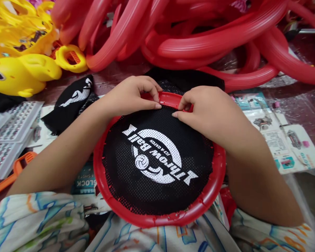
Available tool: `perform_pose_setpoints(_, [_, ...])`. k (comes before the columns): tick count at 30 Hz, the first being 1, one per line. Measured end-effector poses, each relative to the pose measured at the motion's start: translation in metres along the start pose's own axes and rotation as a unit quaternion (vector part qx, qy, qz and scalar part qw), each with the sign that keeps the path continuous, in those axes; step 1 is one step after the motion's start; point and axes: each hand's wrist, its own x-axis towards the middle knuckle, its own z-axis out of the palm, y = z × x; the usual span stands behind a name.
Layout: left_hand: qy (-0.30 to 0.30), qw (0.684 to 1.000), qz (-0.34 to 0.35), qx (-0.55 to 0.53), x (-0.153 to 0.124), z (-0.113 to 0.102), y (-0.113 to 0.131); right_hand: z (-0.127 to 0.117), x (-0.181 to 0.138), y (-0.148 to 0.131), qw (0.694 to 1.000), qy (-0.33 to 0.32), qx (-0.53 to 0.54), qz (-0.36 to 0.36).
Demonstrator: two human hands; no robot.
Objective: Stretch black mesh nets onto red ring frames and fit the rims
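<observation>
A red plastic ring (213, 185) rests against my lap, tilted toward me. A round black mesh (157, 157) with white "Throw Ball" print stretches across it, and small red pegs show around its edge. At the far rim my left hand (133, 94) pinches the mesh border against the ring, thumb inside and fingers over the rim. Just right of it, my right hand (204, 108) grips the same rim, its thumb on the mesh edge. A short stretch of bare red rim shows between the hands.
Many red rings (210, 45) are heaped at the back. Yellow duck-shaped plastic parts (18, 75) lie at the back left. Another printed black mesh piece (70, 101), clear trays of small beads (21, 119) and an orange plastic piece (18, 166) lie left; printed cards (299, 147) lie right.
</observation>
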Motion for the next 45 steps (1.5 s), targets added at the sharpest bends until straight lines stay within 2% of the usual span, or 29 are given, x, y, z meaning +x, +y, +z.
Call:
perform_pose_setpoints(4, [0.019,1.0,0.009,-0.018,-0.003,0.007,-0.003,0.002,0.004,0.004,0.998,-0.011,0.055,0.011])
perform_pose_setpoints(9, [0.041,0.999,-0.014,-0.029,-0.005,0.014,-0.003,0.004,0.005,0.005,0.995,0.02,0.098,0.026])
perform_pose_setpoints(20, [0.093,0.994,-0.053,0.019,-0.004,0.019,0.001,0.012,0.01,0.003,0.991,0.086,0.087,0.058])
perform_pose_setpoints(26, [0.095,0.993,-0.062,0.042,-0.002,0.019,0.0,0.01,0.011,0.006,0.99,0.088,0.085,0.073])
perform_pose_setpoints(33, [0.081,0.994,-0.061,0.04,-0.001,0.019,-0.001,0.006,0.01,0.006,0.985,0.061,0.111,0.121])
perform_pose_setpoints(40, [0.062,0.995,-0.077,0.026,0.001,0.018,-0.001,0.008,0.014,0.007,0.98,0.062,0.139,0.128])
perform_pose_setpoints(45, [0.082,0.993,-0.085,0.023,0.001,0.02,0.0,0.01,0.016,0.007,0.98,0.074,0.131,0.128])
